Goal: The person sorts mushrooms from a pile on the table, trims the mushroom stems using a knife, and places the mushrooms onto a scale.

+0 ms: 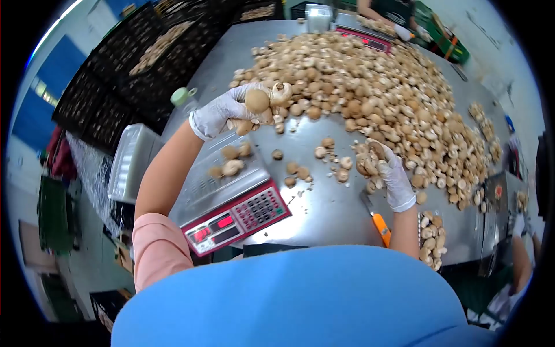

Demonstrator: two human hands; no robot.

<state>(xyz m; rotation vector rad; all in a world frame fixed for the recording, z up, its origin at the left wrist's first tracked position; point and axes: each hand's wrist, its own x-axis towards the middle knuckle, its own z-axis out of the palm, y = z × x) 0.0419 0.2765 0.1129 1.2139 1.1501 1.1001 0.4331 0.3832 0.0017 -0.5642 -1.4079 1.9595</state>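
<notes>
My left hand (224,112), in a white glove, is closed around several mushrooms (258,101) above the far side of a weighing scale (237,217). Beneath it, a clear plastic tray (222,184) with a few mushrooms rests on the scale, whose red digits are lit. At the near edge of a large mushroom heap (347,75), my right hand (394,179), also gloved, has its fingers curled around mushrooms (366,159). Between the hands, loose mushrooms and bits of stem lie on the metal table (324,208). A knife with an orange handle (381,229) lies by my right forearm.
Stacked clear trays (132,159) stand left of the scale, near a bottle with a pale green cap (180,96). Black crates (133,52) rise behind. A filled mushroom tray (431,240) sits at right. Other people's hands (403,32) work at the far side and right edge.
</notes>
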